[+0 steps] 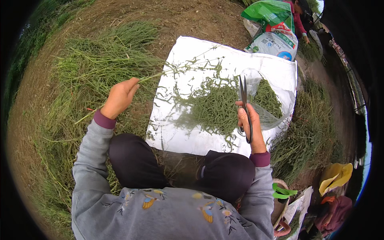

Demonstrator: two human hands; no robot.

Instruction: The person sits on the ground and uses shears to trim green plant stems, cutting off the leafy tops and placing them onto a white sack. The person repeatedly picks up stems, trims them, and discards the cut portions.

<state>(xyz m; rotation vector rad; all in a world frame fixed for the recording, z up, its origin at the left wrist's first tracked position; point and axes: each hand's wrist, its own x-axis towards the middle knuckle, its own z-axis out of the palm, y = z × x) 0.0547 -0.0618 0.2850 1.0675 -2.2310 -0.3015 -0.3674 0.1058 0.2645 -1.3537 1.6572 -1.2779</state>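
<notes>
My left hand (pixel 121 96) pinches a long green plant stalk (pixel 153 76), whose thin branched end reaches over a white woven sheet (pixel 168 139). My right hand (pixel 251 124) holds black scissors (pixel 244 103) upright over the right part of the sheet, fingers around the handles, blades slightly apart. Between my hands a heap of cut green plant spikes (pixel 216 109) lies on the sheet, with loose pieces scattered around it. Beside the scissors, a clear plastic bag (pixel 268 118) rests on the sheet, with more green spikes (pixel 265 97) in or under it.
A large pile of cut stalks (pixel 99 63) covers the ground at left; another pile (pixel 309 129) lies right of the sheet. A printed green-and-white sack (pixel 271 39) stands beyond it, near another person's hand (pixel 305 39). At lower right are a yellow bag (pixel 336 178) and a basket (pixel 280 207).
</notes>
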